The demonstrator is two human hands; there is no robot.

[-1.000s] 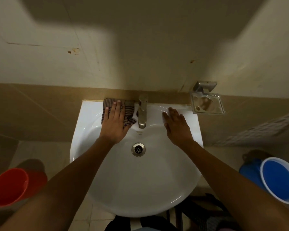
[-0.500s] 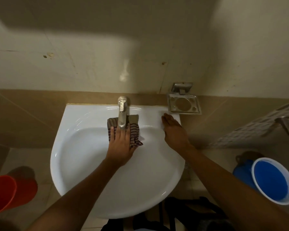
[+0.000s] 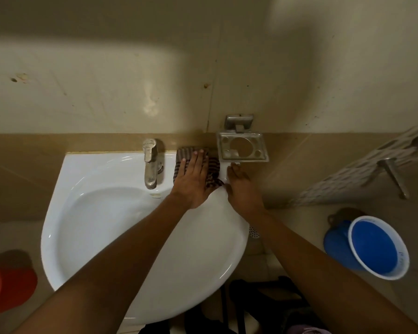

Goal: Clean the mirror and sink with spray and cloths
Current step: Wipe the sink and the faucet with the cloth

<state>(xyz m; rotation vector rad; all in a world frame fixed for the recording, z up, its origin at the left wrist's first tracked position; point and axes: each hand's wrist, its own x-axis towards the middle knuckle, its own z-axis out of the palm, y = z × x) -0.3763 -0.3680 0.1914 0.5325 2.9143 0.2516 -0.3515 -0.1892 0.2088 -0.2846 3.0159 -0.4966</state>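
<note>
We see the left hand (image 3: 193,182) pressing flat, fingers straight, on a brown striped cloth (image 3: 212,170) spread over the back ledge of the white ceramic sink (image 3: 87,227), just right of centre in the frame. The grip of this hand is open and flat on the cloth rather than curled round it. The cloth lies between the silver metal tap (image 3: 150,162), which stands to its left, and the steel wall-mounted soap dish (image 3: 242,147), which hangs just above and right of it.

Our right hand (image 3: 243,189) rests on the sink's right rim just beside the cloth, its fingertips near the lower edge of the soap dish. Its fingers lie extended on the porcelain, holding nothing.

The sink fills the middle of the frame, mounted against a brown tiled band with a cream wall above it. At the lower right of the frame a blue plastic bucket with a white rim (image 3: 374,249) stands on the floor. At the lower left edge we see part of a red plastic bucket (image 3: 7,288).
</note>
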